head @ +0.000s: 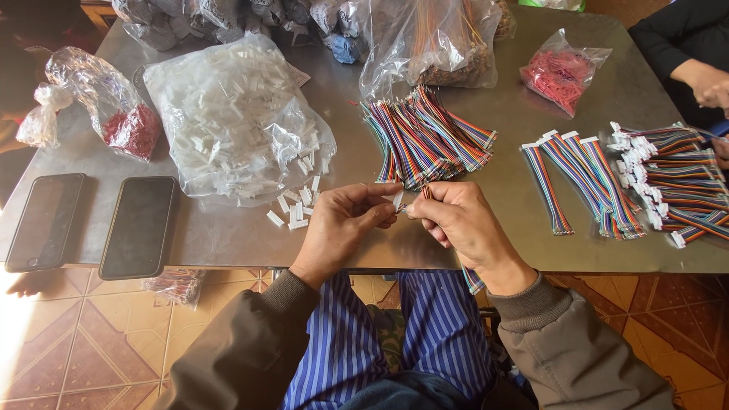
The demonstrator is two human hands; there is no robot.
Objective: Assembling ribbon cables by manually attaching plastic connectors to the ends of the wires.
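Left hand [345,220] pinches white plug [397,200]; right hand [459,220] grasps wire strip [472,279], both above tabletop [501,190] edge. Wire pile [425,137] just beyond; loose plugs [298,205], plug bag [228,114] left; phones [139,226] well apart.

Two dark phones lie at the lower left of the counter [531,250]: one phone [45,220] at the edge, the other phone [140,226] just beside it. There are two bags of red pieces, one bag [114,106] at upper left and one bag [560,70] at upper right. One big bag of white plastic pieces [228,114] sits between them, with roughly a dozen loose white pieces [298,205] spilled beside it. One loose heap of rainbow wires [425,140] lies at centre. Right of it lie three finished ribbon strips [577,178], then a stack [668,182] too tangled to count.
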